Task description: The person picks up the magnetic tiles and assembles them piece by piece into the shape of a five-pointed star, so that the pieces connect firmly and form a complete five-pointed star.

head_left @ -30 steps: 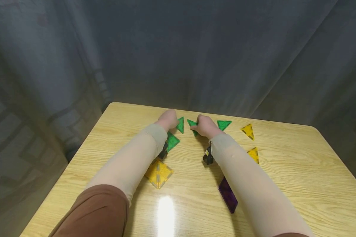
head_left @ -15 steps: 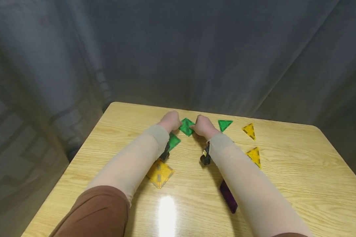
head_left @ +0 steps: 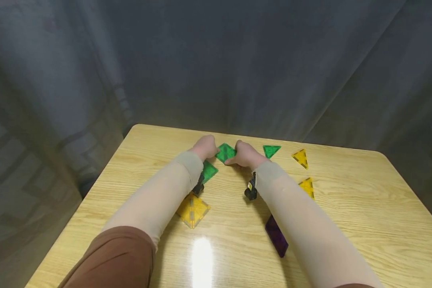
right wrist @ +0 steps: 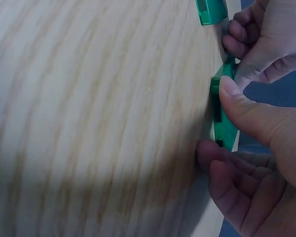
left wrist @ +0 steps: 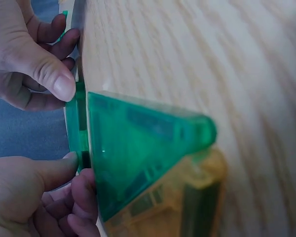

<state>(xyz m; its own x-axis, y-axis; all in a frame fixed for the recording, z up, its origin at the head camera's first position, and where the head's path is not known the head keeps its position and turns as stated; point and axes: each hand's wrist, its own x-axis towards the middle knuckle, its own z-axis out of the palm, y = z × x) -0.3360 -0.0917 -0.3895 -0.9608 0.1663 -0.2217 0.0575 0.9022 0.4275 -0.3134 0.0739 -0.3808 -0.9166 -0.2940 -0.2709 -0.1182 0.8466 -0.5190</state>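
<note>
Two translucent green triangle tiles lie edge to edge as a diamond near the table's far edge. My left hand pinches the diamond's left side with thumb and fingertips. On its right side, my right hand holds it, thumb on top and fingers curled at the edge. In the left wrist view both hands meet at this thin green piece. Another green triangle tile lies just below my left wrist. A pair of yellow triangle tiles, set edge to edge, is nearer me, partly under my left forearm.
To the right lie a green triangle tile, a yellow triangle tile and a second yellow tile partly behind my right sleeve. A dark purple tile sits beside my right forearm. A grey curtain hangs behind the table.
The two green triangles, apart one second ago, have come together between my hands into a diamond. My right thumb has shifted to the diamond's near side. The other tiles stay put.
</note>
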